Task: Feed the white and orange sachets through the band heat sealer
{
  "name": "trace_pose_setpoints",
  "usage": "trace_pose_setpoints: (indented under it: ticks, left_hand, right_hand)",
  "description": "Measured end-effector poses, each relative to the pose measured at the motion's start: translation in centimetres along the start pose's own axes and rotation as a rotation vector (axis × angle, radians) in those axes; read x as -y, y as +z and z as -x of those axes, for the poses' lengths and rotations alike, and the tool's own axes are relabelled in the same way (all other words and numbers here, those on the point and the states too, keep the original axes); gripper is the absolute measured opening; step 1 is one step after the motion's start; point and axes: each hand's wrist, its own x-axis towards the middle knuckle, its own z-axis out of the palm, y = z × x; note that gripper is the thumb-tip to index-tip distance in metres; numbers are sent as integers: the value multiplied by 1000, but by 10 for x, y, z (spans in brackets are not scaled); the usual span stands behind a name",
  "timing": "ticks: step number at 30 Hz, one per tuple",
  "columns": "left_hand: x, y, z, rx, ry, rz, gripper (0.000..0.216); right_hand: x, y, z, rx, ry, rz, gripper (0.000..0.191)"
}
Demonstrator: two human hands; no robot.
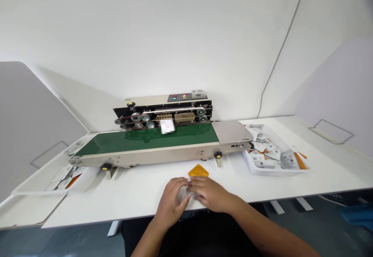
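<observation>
Being pinched between the curled fingers of the left hand (171,199) and the right hand (211,193), a translucent plastic piece (186,191) is held over the near part of the white table (131,197), its outline largely hidden by the fingers. The grip on it is closed on both sides, though exactly how it is held cannot be made out. An orange diamond-shaped piece (198,171) is seen just beyond the hands, with the right hand's fingers at or nearly touching its near edge; any contact is hard to tell. Farther off, one band sealer (163,111) is placed with its green conveyor belt (145,140) running left to right, and one white packet (167,126) is seen on the belt, too blurred to be read. Two black knobs (218,154) are fitted along the sealer's front. Two white trays are set on the table — the left tray (37,192) is partly cut off by the sealer's end, and the right tray (274,172) is heaped with printed packets (262,148), too overlapped to be counted, with orange strips (300,160) among them.
</observation>
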Motion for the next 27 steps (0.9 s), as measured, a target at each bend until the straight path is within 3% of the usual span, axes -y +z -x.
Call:
trace_pose_setpoints:
  ticks: [5,9,14,20,27]
  left_hand:
    - [1,0,-8,209,41,-49,85]
    - [3,4,-12,330,44,-96,99]
    - [7,12,-10,251,18,-148,96]
    - [14,14,-6,150,-2,-98,78]
    - [22,18,-5,105,10,-101,67]
  right_hand:
    - [13,15,-17,44,-244,-92,27]
    - [5,24,-16,-36,-232,-2,20]
    - [0,24,-12,-143,-158,-2,18]
    - [1,18,-18,-280,54,-115,43]
    - [1,17,-16,-310,137,-164,42]
